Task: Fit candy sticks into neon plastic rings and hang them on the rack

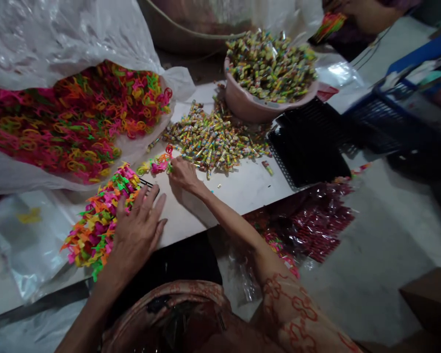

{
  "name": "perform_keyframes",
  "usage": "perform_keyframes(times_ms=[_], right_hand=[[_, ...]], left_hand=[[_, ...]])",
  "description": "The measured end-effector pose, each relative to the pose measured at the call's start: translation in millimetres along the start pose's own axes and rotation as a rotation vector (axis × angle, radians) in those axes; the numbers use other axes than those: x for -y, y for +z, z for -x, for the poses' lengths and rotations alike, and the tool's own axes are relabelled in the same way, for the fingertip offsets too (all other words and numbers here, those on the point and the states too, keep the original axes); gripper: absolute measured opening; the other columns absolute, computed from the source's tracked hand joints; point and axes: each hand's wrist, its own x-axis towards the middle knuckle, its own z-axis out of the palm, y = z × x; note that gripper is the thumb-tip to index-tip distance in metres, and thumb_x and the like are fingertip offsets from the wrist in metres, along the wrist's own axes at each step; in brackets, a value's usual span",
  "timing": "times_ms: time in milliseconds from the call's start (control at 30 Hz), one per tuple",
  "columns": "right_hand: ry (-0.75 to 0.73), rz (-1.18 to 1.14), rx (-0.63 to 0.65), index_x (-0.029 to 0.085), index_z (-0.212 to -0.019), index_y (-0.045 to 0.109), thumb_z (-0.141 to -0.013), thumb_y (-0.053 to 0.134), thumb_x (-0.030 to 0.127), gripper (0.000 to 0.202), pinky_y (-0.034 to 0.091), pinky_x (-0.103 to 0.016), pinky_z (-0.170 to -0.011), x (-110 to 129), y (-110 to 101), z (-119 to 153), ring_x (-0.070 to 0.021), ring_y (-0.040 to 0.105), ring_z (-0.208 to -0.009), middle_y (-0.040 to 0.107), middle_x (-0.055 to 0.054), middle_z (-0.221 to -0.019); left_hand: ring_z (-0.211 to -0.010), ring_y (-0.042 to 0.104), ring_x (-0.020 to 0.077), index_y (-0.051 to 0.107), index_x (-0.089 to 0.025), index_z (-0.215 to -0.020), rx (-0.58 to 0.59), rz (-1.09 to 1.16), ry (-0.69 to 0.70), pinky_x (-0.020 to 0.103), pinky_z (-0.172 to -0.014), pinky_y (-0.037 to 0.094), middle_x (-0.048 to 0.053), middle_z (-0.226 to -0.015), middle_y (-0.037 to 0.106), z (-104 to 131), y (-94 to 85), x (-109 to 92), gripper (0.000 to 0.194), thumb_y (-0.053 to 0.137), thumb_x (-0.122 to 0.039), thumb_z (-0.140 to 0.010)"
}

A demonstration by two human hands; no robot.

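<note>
My left hand lies with fingers stretched out over the near end of a black slotted rack, which is mostly covered. Rows of small bright plastic pieces in pink, orange, green and yellow stand packed on this rack, beside the hand. My right hand is on the white tabletop, fingers curled together at a little group of loose plastic rings. What its fingertips pinch is hidden. Just beyond it spreads a heap of small wrapped candy-like tubes.
A large plastic bag of coloured plastic rings lies open at left. At the back, a pink basin brims with wrapped tubes. Stacked black racks sit right, near a blue basket. Clear bags lie at left.
</note>
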Motion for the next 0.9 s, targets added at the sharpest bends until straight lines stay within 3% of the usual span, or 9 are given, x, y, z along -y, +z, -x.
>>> perform_keyframes(times_ms=[100,167,267,367,433,533,667,767,900], right_hand=[[0.042,-0.126,-0.057,0.014,-0.097,0.067,-0.086,0.057,0.021,0.017,0.044,-0.032,-0.08,-13,-1,24,-0.0226,0.062,-0.095,0.069,-0.012,-0.103],[0.062,-0.296,-0.065,0.015,-0.087,0.068,-0.08,0.064,0.024,0.013,0.044,-0.029,-0.073,-23,0,43,-0.019,0.061,-0.083,0.069,-0.007,-0.088],[0.096,-0.645,0.015,0.014,-0.081,0.068,-0.073,0.07,0.026,0.014,0.042,-0.025,-0.062,-39,2,62,-0.0122,0.056,-0.064,0.065,0.0,-0.073],[0.127,-0.879,0.1,0.013,-0.087,0.07,-0.074,0.071,0.03,0.022,0.045,-0.024,-0.057,-55,-1,66,-0.01,0.056,-0.057,0.067,0.0,-0.073],[0.127,-0.811,-0.041,0.014,-0.095,0.071,-0.077,0.07,0.033,0.026,0.048,-0.025,-0.062,-67,-9,64,-0.012,0.061,-0.065,0.07,-0.004,-0.083],[0.216,-0.39,-0.322,0.014,-0.091,0.071,-0.086,0.062,0.03,0.018,0.048,-0.029,-0.074,-81,-27,59,-0.0179,0.065,-0.084,0.071,-0.008,-0.092],[0.27,0.003,-0.265,0.015,-0.107,0.067,-0.091,0.051,0.023,0.023,0.047,-0.033,-0.081,-79,-35,48,-0.0246,0.065,-0.098,0.071,-0.014,-0.109],[0.281,0.042,-0.267,0.016,-0.121,0.06,-0.089,0.047,0.017,0.034,0.047,-0.036,-0.085,-74,-30,35,-0.0269,0.064,-0.103,0.067,-0.017,-0.123],[0.285,-0.158,-0.424,0.016,-0.125,0.058,-0.082,0.045,0.012,0.044,0.048,-0.038,-0.086,-81,-23,27,-0.025,0.063,-0.098,0.069,-0.013,-0.11]], left_hand=[[-0.143,0.046,0.025,0.04,-0.02,-0.152,-0.092,0.13,0.031,0.045,-0.118,0.032,0.016,-0.151,0.052,-8,23.8,-26,0.055,0.045,-0.017,-0.097],[-0.143,0.045,0.0262,0.043,-0.016,-0.149,-0.117,0.163,-0.057,0.045,-0.116,0.033,0.017,-0.152,0.051,-19,49.5,-32,0.054,0.042,-0.014,-0.096],[-0.138,0.049,0.033,0.054,-0.014,-0.14,-0.064,0.173,-0.224,0.052,-0.113,0.034,0.019,-0.149,0.053,-42,86.9,-26,0.049,0.041,-0.012,-0.092],[-0.124,0.059,0.0333,0.066,-0.012,-0.121,-0.04,0.276,-0.308,0.052,-0.106,0.041,0.021,-0.135,0.063,-61,108.7,-13,0.04,0.042,-0.012,-0.088],[-0.12,0.061,0.0309,0.07,-0.015,-0.104,-0.142,0.379,-0.362,0.049,-0.106,0.042,0.018,-0.126,0.067,-70,112.9,-7,0.03,0.046,-0.017,-0.086],[-0.103,0.064,0.023,0.068,-0.02,-0.086,-0.356,0.655,-0.548,0.039,-0.094,0.05,0.009,-0.104,0.07,-78,110.6,-8,0.015,0.054,-0.027,-0.084],[-0.062,0.06,0.0128,0.061,-0.019,-0.077,-0.472,1.228,-0.916,0.027,-0.064,0.052,-0.002,-0.07,0.063,-91,107.0,-18,0.019,0.063,-0.038,-0.078],[-0.056,0.058,0.0103,0.059,-0.018,-0.073,-0.522,1.518,-1.064,0.026,-0.059,0.053,-0.005,-0.064,0.062,-97,104.1,-22,0.025,0.075,-0.035,-0.065],[-0.06,0.064,0.0124,0.061,-0.017,-0.076,-0.488,1.672,-1.13,0.028,-0.061,0.057,-0.003,-0.069,0.067,-94,95.8,-21,0.031,0.082,-0.025,-0.054]])
